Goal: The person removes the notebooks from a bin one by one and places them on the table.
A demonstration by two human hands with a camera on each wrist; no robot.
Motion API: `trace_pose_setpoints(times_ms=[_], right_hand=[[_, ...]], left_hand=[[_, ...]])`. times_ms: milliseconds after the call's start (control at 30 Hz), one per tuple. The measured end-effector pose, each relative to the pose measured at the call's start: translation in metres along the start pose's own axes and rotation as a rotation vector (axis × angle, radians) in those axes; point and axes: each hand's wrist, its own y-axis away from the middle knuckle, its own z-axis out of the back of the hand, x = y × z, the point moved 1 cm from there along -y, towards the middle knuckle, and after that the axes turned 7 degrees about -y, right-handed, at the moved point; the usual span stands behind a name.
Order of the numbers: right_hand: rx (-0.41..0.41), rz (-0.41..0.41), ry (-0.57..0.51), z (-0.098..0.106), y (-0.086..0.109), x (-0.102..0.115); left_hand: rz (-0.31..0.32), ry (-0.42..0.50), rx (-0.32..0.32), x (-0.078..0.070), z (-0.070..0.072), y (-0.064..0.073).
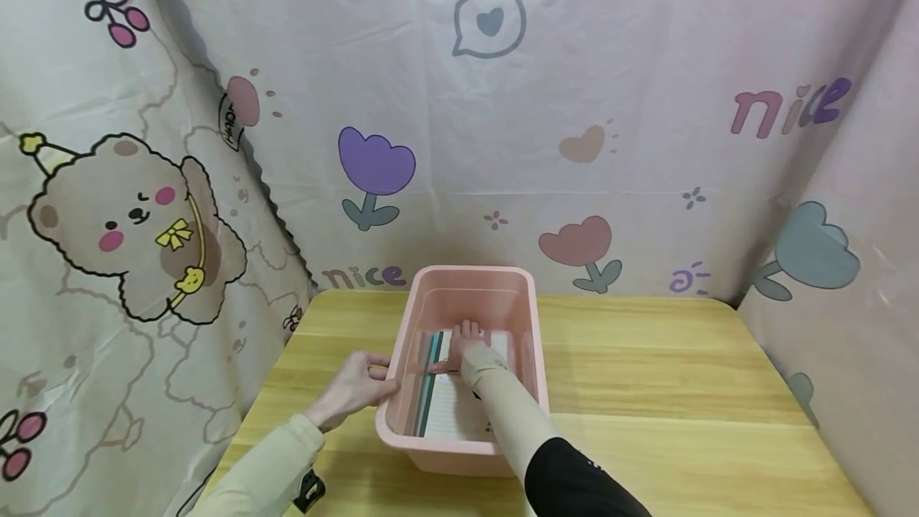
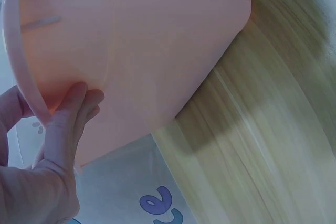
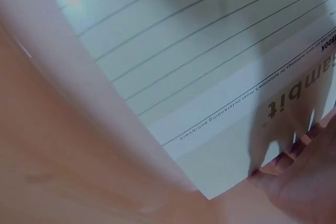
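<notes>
On the wooden table stands a pink plastic bin (image 1: 474,278). My left hand (image 1: 356,388) grips its left rim, thumb on one side and fingers against the wall on the other; the left wrist view shows the hand (image 2: 58,145) at the rim close up. Inside the bin lies a lined notebook (image 1: 459,413), with teal and dark strips along its left side. Reaching into the bin, my right hand (image 1: 470,345) has its thumb stretched out left over the notebook. In the right wrist view, its fingers (image 3: 283,182) meet the notebook's edge beside the "gambit" print (image 3: 302,95).
A printed curtain (image 1: 467,142) hangs behind the table and along both sides. The wooden tabletop (image 1: 646,373) extends to the right of the bin. A small black device (image 1: 310,491) is by the left sleeve.
</notes>
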Motion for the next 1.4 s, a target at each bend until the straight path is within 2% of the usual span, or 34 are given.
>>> trace_pose_setpoints(times_ms=[300,700,967,1133,1267,1400], right_hand=[[-0.044,0.043,0.145,0.009,0.003,0.006],[-0.117,0.075,0.252,0.016,0.003,0.012],[-0.168,0.136,0.271,0.022,0.005,0.012],[-0.184,0.171,0.246,0.026,0.005,0.008],[-0.185,0.172,0.229,0.030,0.005,0.007],[-0.234,0.164,0.240,0.036,0.005,0.009]], left_hand=[[-0.005,-0.003,0.009,-0.002,0.000,0.001],[0.002,0.008,-0.006,0.000,-0.002,0.001],[0.030,0.023,-0.033,-0.002,-0.004,0.002],[0.033,0.028,-0.038,-0.002,-0.006,0.002],[0.035,0.021,-0.050,-0.002,-0.006,0.002],[0.037,0.027,-0.060,-0.001,-0.006,0.003]])
